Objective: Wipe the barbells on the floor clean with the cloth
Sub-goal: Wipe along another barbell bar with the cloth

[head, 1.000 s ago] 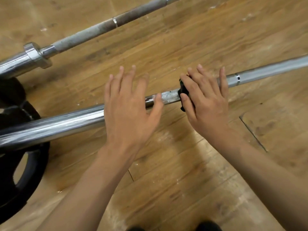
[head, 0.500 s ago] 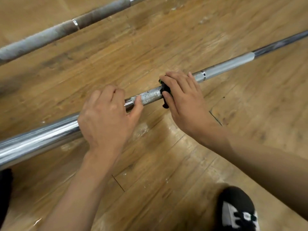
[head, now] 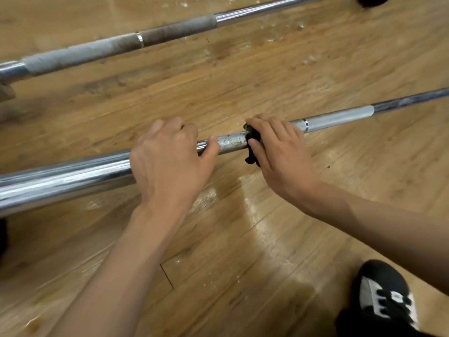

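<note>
Left hand (head: 170,159), flat a second ago, now wrapped round the lower-left-to-upper-right barbell (head: 65,177); right hand (head: 279,149) gripping cloth (head: 251,158) around it.

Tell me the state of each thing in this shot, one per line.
near barbell: on the floor, knurled part speckled and dull.
far barbell: on the floor, untouched, grip section grimy.
left hand: grips the near barbell.
cloth: bunched round the near barbell.
right hand: holds the cloth on the bar.
</note>
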The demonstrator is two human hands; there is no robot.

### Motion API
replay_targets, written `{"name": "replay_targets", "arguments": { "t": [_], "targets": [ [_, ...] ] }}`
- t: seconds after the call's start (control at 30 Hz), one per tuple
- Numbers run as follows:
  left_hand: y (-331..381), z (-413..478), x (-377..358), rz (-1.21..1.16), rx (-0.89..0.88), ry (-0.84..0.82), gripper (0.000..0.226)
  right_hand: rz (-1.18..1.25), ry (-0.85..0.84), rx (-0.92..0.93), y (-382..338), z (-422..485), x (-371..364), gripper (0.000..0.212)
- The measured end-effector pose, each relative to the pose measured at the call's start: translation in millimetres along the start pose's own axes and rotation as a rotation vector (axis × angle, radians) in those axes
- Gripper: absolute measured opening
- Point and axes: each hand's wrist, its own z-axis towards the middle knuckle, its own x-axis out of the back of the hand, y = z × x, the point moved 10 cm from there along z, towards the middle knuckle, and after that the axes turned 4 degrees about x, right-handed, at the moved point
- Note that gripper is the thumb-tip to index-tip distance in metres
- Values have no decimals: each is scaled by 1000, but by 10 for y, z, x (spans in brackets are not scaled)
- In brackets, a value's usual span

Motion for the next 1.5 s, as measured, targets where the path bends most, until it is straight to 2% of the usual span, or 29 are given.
{"name": "replay_targets", "arguments": {
  "t": [0.1, 0.27, 0.43, 0.6, 0.9, 1.1, 1.27, 1.37, 1.5],
  "targets": [
    [-23, 9, -17, 36, -8, -46, 49, -21, 18, 73, 1, 1, 5, 40],
    [-29, 34, -61, 124, -18, -52, 52, 35, 154, 21, 29, -64, -49, 39],
    [-40, 61, -90, 162, 14, -97, 55, 108, 177, 66, 65, -28, -113, 43],
    [48, 44, -78, 112, -72, -36, 47, 112, 57, 196, 80, -4, -161, 49],
    [39, 187, -189, 133, -118, -151, 59, 27, -231, 377, 75, 208, -193, 60],
    [-14, 321, -279, 216, -123, -216, 66, 25, -218, 471, 78, 320, -249, 62],
    [-38, 458, -330, 322, -106, -279, 79, 15, -237, 677, 98, 434, -303, 70],
    [-37, 536, -331, 353, -87, -300, 76, 40, -263, 726, 112, 501, -367, 73],
    [-56, 639, -379, 408, -64, -331, 78, 76, -210, 816, 163, 604, -379, 69]
  ]
}}
